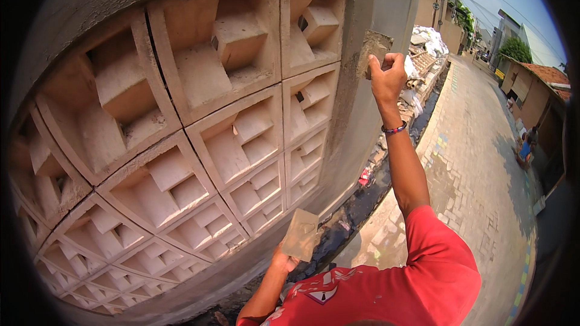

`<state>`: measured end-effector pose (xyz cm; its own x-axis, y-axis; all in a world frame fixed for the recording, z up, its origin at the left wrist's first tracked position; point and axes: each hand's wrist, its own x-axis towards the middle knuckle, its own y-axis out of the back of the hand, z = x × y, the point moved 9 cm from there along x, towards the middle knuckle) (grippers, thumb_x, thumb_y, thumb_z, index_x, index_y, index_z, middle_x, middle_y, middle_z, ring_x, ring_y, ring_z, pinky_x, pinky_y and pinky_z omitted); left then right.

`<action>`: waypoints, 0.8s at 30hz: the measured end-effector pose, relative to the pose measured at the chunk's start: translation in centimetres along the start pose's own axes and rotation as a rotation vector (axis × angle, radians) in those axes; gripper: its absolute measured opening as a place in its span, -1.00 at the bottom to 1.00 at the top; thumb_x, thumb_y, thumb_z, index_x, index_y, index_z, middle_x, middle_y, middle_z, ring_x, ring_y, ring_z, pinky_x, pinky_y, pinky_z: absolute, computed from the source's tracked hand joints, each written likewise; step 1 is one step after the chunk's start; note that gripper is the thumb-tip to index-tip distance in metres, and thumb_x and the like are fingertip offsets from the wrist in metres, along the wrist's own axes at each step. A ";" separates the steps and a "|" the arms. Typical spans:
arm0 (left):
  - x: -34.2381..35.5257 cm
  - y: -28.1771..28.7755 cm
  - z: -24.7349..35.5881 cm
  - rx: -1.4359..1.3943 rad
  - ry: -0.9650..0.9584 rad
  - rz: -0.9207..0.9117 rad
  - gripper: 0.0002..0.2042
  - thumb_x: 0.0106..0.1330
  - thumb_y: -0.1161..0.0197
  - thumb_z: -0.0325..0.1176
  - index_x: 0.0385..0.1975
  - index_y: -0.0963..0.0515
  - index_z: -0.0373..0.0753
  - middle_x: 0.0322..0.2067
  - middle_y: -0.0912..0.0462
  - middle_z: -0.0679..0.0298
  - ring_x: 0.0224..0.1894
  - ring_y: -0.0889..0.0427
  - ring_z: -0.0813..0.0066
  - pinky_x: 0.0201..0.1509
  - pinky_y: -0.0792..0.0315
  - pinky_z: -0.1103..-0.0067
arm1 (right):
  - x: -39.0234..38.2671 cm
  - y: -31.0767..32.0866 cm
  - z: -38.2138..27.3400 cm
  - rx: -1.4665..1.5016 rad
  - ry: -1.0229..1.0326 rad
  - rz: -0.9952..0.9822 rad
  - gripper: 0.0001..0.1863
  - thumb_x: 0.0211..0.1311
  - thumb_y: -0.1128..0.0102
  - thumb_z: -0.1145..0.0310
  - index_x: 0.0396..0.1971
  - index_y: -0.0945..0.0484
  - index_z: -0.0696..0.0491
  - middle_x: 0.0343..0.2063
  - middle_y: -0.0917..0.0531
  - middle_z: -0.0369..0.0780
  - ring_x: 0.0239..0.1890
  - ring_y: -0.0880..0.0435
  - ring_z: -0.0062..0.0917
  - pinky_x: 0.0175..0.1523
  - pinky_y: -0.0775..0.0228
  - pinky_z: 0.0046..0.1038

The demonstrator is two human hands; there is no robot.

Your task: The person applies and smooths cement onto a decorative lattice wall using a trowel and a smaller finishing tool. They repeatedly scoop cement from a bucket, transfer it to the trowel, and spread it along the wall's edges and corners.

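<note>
Raised in front of me, my right hand (pixel 389 78) grips a small flat grey-brown slab (pixel 376 43), coated in mortar, whose exact kind I cannot make out. It is up against the grey plastered strip of wall (pixel 353 66) beside the block panel. Lower down, my left hand (pixel 283 261) is closed on the near end of a flat rectangular board (pixel 302 234) with a greyish, mortar-smeared face. The board is tilted, close to the wall's lower part. To the left spreads a panel of pale openwork blocks (pixel 205 96), each with angled inner pieces.
A dark, wet gutter (pixel 344 229) runs along the wall's foot. Right of it lies a paved lane (pixel 465 175). Farther along, white sacks and rubble (pixel 426 54) are piled beside the wall. A person in blue (pixel 525 148) is near the buildings at far right.
</note>
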<state>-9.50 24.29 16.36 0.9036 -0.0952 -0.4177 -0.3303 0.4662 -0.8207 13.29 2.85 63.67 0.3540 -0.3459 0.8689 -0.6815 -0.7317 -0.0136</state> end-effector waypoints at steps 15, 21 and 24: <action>2.2 3.6 -2.5 -0.122 0.126 -0.112 -0.70 0.28 -0.14 -0.34 0.00 -0.44 -0.22 -0.12 -0.58 0.25 -0.14 -0.61 0.34 -0.11 -0.56 0.42 | 5.5 -5.2 -8.4 -0.341 0.304 0.118 -0.66 -0.08 -0.30 0.24 -0.43 -0.37 0.11 -0.47 -0.56 -0.06 -0.37 -0.57 -0.09 -0.26 -0.38 -0.16; 2.3 3.0 -2.8 -0.035 0.113 -0.154 -0.67 0.27 -0.15 -0.23 0.00 -0.46 -0.16 -0.12 -0.57 0.21 -0.11 -0.58 0.32 -0.10 -0.52 0.42 | 6.6 -5.9 -8.7 -0.415 0.276 0.132 -0.66 -0.07 -0.29 0.22 -0.42 -0.39 0.12 -0.44 -0.58 -0.02 -0.33 -0.58 -0.06 -0.21 -0.38 -0.14; 1.5 2.3 -2.6 -0.115 0.142 -0.185 -0.67 0.28 -0.12 -0.20 0.01 -0.46 -0.14 -0.10 -0.57 0.23 -0.08 -0.57 0.33 -0.07 -0.51 0.41 | 6.4 -6.6 -9.2 -0.473 0.219 0.074 -0.62 -0.06 -0.30 0.25 -0.34 -0.37 0.14 -0.36 -0.57 -0.02 -0.26 -0.58 -0.07 -0.15 -0.40 -0.14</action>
<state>-9.58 22.95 12.83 0.9068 -0.2956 -0.3005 -0.1995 0.3270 -0.9237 14.20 10.85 73.89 0.1864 -0.2182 0.9579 -0.9322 -0.3472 0.1024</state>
